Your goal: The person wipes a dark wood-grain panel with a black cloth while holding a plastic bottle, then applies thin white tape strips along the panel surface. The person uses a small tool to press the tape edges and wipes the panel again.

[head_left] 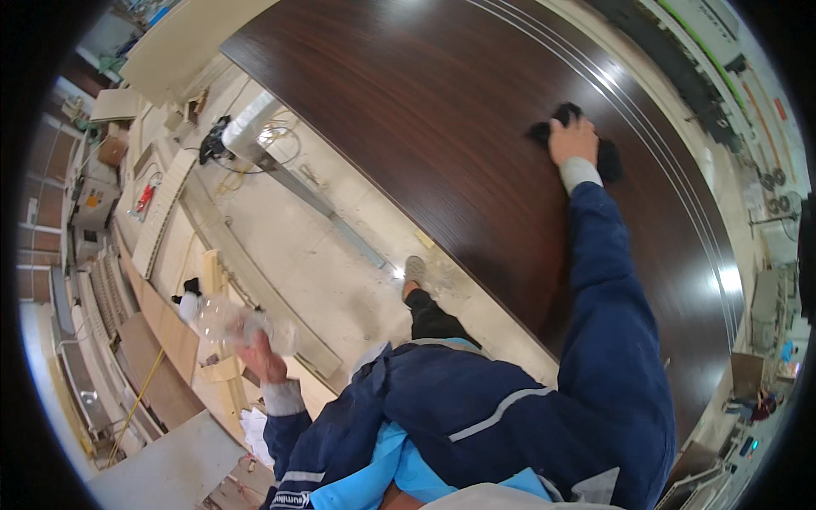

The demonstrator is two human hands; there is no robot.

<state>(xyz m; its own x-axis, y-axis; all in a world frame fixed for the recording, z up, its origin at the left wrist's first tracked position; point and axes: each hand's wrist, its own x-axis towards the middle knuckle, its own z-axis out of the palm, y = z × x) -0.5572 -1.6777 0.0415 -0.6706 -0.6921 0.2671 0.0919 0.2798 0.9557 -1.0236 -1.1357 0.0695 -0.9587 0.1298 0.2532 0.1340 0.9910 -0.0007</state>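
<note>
My right hand (575,140) presses a black cloth (609,160) flat against a dark brown wood-grain panel (425,110). Parts of the cloth stick out on both sides of the fingers. Three thin light lines run along the panel's far right side. Out to the left, my left hand (264,357) is closed around a clear plastic bottle (223,320) with a white cap, held tilted away from the panel. What is inside the bottle cannot be made out.
Under the panel's left edge stands a metal support frame (319,200) with cables around it. Long boards (170,212) lie to the left, one bearing a red-handled tool (145,200). At the right edge a machine (710,76) runs alongside. A person (755,406) is far off at lower right.
</note>
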